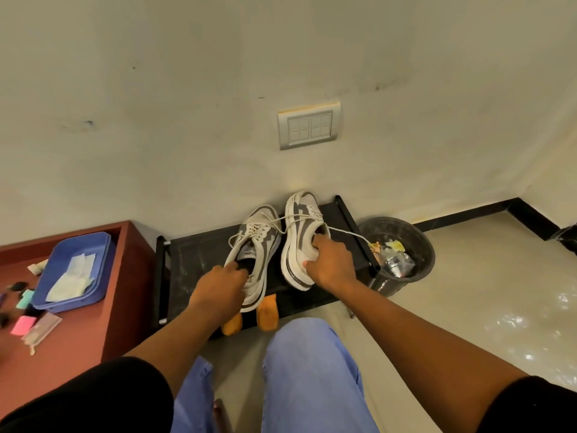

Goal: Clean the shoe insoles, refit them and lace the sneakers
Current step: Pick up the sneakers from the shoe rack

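Gripping one sneaker apiece by the heel collar, both hands were full: the left hand (220, 290) held the left sneaker (256, 250), the right hand (331, 264) the right sneaker (303, 232). Both shoes hung over the black rack (193, 254), toes toward the wall (laces loose). Each heel opening faced its own hand.
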